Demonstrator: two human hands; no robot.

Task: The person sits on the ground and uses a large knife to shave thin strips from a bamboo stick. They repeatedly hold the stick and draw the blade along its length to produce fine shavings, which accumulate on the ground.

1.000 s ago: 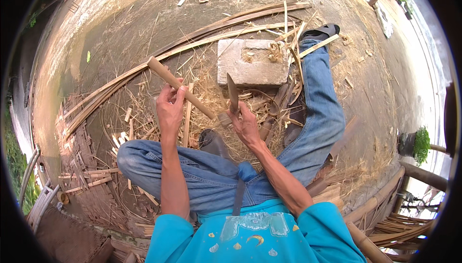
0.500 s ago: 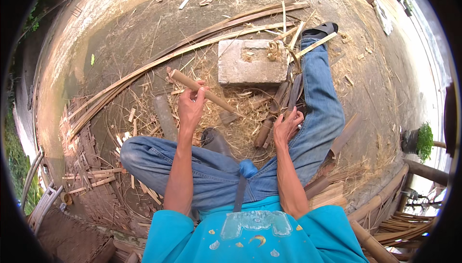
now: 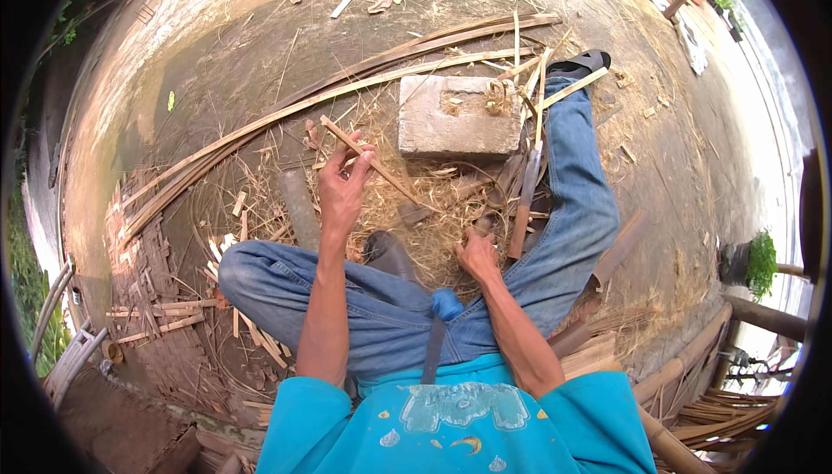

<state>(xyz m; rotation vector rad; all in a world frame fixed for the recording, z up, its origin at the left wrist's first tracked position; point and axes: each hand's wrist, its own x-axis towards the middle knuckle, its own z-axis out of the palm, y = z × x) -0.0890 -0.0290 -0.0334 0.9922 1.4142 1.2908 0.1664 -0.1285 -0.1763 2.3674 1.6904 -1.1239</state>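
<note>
A split bamboo piece slants down to the right through my left hand, whose fingers and thumb pinch it near its upper part. It shows its narrow edge. Low over the shavings between my legs is my right hand, fingers curled in around something dark and brownish that I cannot make out. Just right of that hand, against my inner right leg, lies a knife with a reddish-brown handle and a grey blade pointing away from me. Beyond both hands sits a pale concrete block with a curl of shavings on top.
Long bamboo strips lie across the ground behind the block. Light shavings cover the ground between my legs. Short split sticks lie beside my left knee, near a worn woven mat. A potted plant stands far right.
My right hand has moved left from beside my right leg to the shavings, fingers now curled. The knife now shows by that leg. The bamboo in my left hand has turned from broad face to edge.
</note>
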